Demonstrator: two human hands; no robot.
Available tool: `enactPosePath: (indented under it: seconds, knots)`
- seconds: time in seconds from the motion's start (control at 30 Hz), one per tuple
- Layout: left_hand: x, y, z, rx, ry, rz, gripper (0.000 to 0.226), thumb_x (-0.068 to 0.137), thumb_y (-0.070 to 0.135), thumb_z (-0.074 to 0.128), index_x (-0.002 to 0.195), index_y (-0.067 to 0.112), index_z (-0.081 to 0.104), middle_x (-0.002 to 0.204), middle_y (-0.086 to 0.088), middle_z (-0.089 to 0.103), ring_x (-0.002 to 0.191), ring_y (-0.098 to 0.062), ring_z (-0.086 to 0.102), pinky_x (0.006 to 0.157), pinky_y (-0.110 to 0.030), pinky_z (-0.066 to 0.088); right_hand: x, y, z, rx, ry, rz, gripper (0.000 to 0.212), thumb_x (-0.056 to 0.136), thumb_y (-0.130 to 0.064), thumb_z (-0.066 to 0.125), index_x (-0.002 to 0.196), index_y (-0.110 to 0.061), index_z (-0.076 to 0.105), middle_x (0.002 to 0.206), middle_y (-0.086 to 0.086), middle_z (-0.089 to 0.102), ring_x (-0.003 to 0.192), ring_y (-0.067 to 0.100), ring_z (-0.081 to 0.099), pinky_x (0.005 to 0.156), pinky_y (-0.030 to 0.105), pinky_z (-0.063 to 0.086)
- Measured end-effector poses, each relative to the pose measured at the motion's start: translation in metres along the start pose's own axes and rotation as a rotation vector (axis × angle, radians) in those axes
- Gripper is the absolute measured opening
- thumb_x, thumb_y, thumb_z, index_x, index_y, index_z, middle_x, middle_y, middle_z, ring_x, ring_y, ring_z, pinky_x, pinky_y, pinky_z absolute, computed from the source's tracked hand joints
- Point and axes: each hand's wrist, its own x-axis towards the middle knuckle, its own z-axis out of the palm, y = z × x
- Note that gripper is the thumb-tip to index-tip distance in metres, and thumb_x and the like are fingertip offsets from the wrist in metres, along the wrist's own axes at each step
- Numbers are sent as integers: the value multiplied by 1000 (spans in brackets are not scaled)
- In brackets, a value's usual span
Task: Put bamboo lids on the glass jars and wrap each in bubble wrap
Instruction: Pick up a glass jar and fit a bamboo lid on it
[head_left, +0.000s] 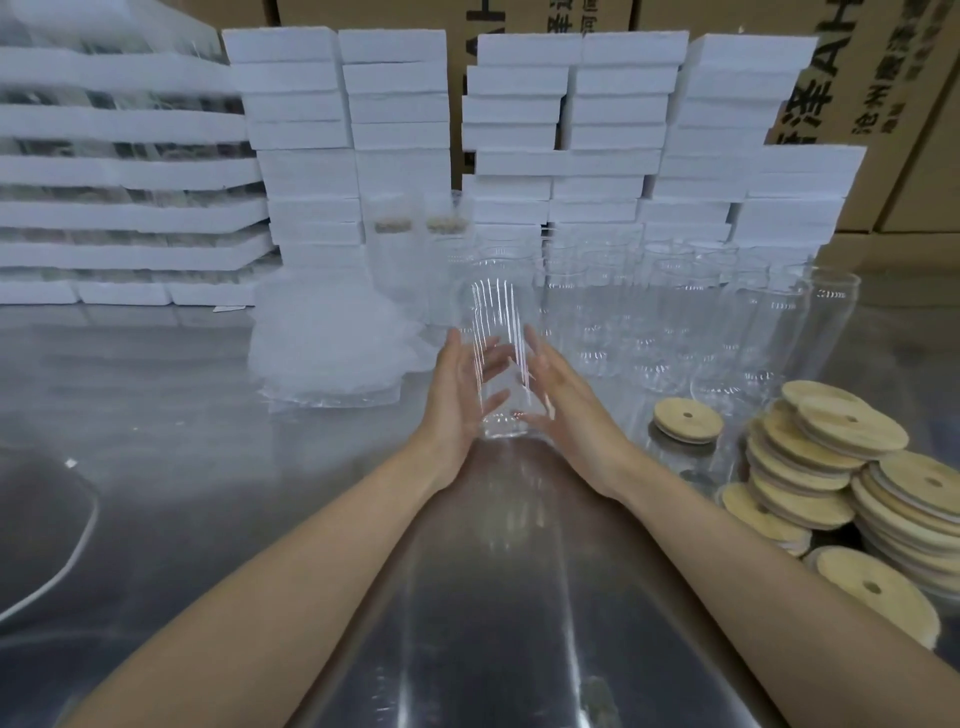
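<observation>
One blurred glass jar (493, 312), between left hand (460, 395), right hand (569, 400)

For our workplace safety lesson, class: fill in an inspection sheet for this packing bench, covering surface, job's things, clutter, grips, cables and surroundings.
Surface: shiny steel table.
Job's things: unlidded glass jar between the hands; bamboo lids piled right; bubble wrap left; empty jars behind.
Clutter: small white scrap.
Grips: left hand and right hand flat against the jar's sides.
Cables: white cable, left edge.
Surroundings: stacked foam boxes, cardboard cartons.
</observation>
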Motion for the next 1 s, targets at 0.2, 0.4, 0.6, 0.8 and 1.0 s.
enactPosePath:
  seconds: [0.2,0.4,0.6,0.8,1.0]
  knots:
    - [4,-3,-4,254,104,168,54,103,45,13,135,22,49,102,6,66,92,-6,62,89,-24,46,-3,2,-4,-60,37,-101,67,85,-37,62,139,-53,26,133,2,58,113,13,64,91,31,55]
    - [-5,-2,1,255,105,306,42,107,30,21,112,33,62,111,17,68,109,5,59,95,-14,43,2,10,-8,-293,138,-370,89,66,-9,88,136,-38,41,134,-13,49,126,-3,47,102,20,44]
    - [-9,-5,5,343,73,456,38,104,32,24,129,36,52,130,26,55,125,9,45,107,-16,32,4,13,-6,-353,245,-560,80,67,-23,84,128,-47,38,129,-33,44,125,2,48,102,29,42]
    - [-9,-9,9,334,148,470,42,99,43,24,125,33,55,133,10,56,126,-1,47,108,-21,34,2,3,-5,-450,276,-529,81,67,-17,84,128,-34,35,126,-44,39,120,-16,43,96,5,35]
    - [-7,-18,23,1002,54,397,30,92,4,45,117,6,61,124,-4,56,124,-24,44,106,-30,33,-8,-39,-2,-128,313,-455,84,75,-8,81,138,-25,27,135,7,49,124,13,54,95,28,50]
